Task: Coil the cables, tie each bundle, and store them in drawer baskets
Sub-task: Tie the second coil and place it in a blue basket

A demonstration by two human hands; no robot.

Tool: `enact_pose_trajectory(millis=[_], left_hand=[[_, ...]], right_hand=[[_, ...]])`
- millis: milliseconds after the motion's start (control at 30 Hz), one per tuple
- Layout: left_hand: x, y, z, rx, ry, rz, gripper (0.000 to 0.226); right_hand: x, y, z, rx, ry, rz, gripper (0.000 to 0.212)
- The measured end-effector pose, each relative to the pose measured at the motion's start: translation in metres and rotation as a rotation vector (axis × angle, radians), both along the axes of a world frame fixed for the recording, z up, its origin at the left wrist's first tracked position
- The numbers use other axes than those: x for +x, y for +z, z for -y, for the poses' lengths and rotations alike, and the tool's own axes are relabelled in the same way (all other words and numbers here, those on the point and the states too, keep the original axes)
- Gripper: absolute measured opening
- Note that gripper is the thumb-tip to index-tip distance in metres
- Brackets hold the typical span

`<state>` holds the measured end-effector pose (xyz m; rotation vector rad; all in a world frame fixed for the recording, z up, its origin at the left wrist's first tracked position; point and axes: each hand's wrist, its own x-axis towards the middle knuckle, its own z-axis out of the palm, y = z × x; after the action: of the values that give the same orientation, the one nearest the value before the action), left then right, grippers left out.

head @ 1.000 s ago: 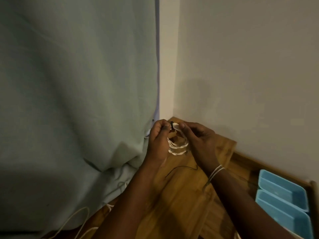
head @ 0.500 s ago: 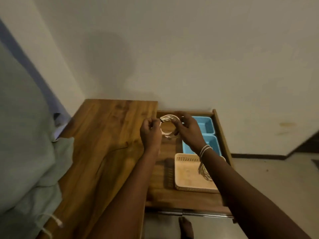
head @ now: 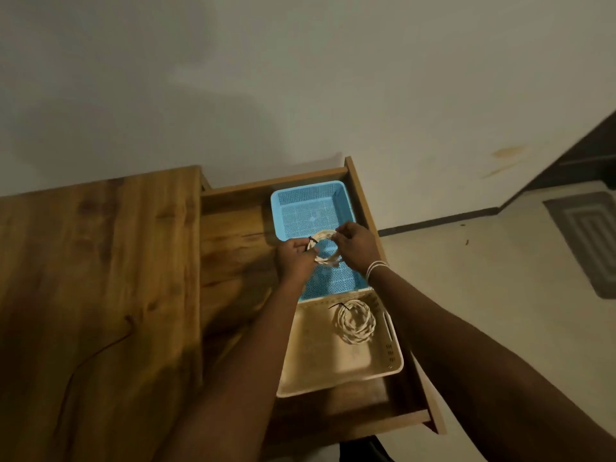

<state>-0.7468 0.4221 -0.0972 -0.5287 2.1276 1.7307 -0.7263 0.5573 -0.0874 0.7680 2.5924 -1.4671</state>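
A small coil of white cable (head: 328, 250) with a black tie on its left side hangs between my two hands. My left hand (head: 295, 260) pinches it at the tie and my right hand (head: 356, 250) grips its right side. The coil hovers over the near blue basket (head: 336, 283) in the open wooden drawer (head: 233, 248). A far blue basket (head: 310, 208) sits behind it with nothing visible inside. The beige basket (head: 320, 348) at the drawer's front holds another tied white cable coil (head: 355, 320).
The wooden tabletop (head: 100, 278) spreads to the left of the drawer, with a thin dark wire (head: 93, 355) lying on it. A pale wall stands behind. The floor and a grey mat (head: 590, 241) lie to the right.
My view has swung right from the curtain corner to the open drawer. Both hands have carried the tied coil from above the tabletop to above the blue baskets.
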Motion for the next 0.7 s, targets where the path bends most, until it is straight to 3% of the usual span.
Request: enact_pose_trajectory(millis=[233, 467, 700], left_hand=[[-0.003, -0.064, -0.014, -0.058, 0.024, 0.142, 0.020], [-0.022, -0.079, -0.033, -0.187, -0.163, 0.038, 0.020], [-0.018, -0.086, -0.043, -0.345, -0.172, -0.083, 0.023]], right_hand=[[-0.004, -0.041, -0.001, 0.358, 0.272, 0.260, 0.017], [-0.013, -0.055, -0.004, 0.456, 0.315, 0.345, 0.019], [-0.014, -0.059, -0.005, 0.496, 0.393, 0.308, 0.019]])
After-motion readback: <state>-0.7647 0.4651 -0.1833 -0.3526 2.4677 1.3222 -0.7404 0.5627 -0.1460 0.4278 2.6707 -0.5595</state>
